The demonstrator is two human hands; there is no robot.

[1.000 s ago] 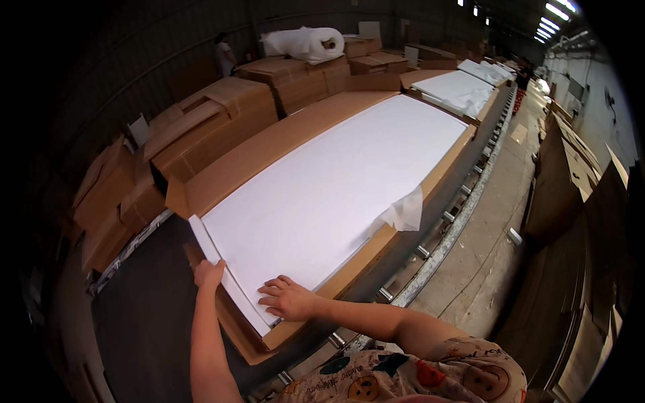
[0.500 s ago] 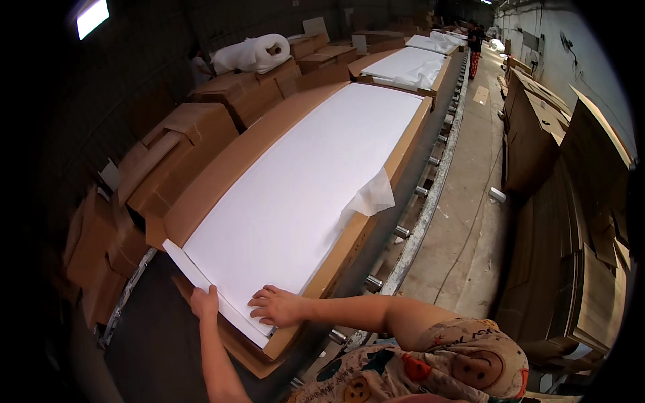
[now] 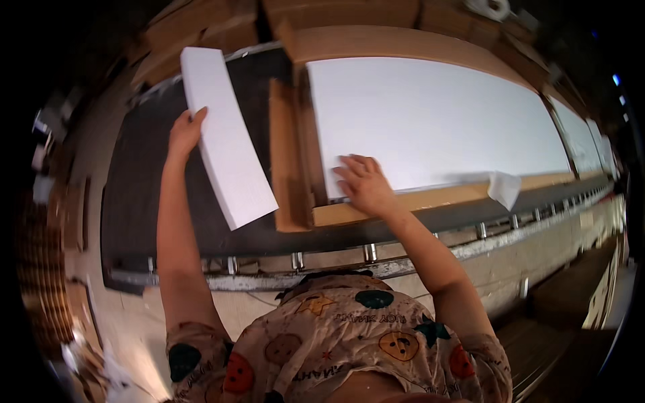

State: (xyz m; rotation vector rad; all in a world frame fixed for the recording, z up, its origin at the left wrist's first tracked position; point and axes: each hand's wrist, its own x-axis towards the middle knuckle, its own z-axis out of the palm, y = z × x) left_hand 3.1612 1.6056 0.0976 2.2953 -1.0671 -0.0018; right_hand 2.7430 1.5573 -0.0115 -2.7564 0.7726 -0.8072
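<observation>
Head view: left hand [image 3: 184, 132] grips a white foam strip [image 3: 227, 138] at its edge, above the dark conveyor [image 3: 138, 195]. Right hand [image 3: 363, 183] lies spread, fingers flat, on the white panel [image 3: 430, 121] inside the open cardboard box [image 3: 289, 161].

1. Your left hand [image 3: 185, 132] grips a white foam strip [image 3: 227, 138], matt and finely grained.
2. Your right hand [image 3: 365, 185] presses a big white panel [image 3: 437, 121], smooth and matt.
3. The tray [image 3: 289, 161] under it is brown cardboard, dull and rough-edged.
4. The belt [image 3: 144, 174] looks dark, matt rubber.
5. The rail [image 3: 376, 269] is scuffed metal.
</observation>
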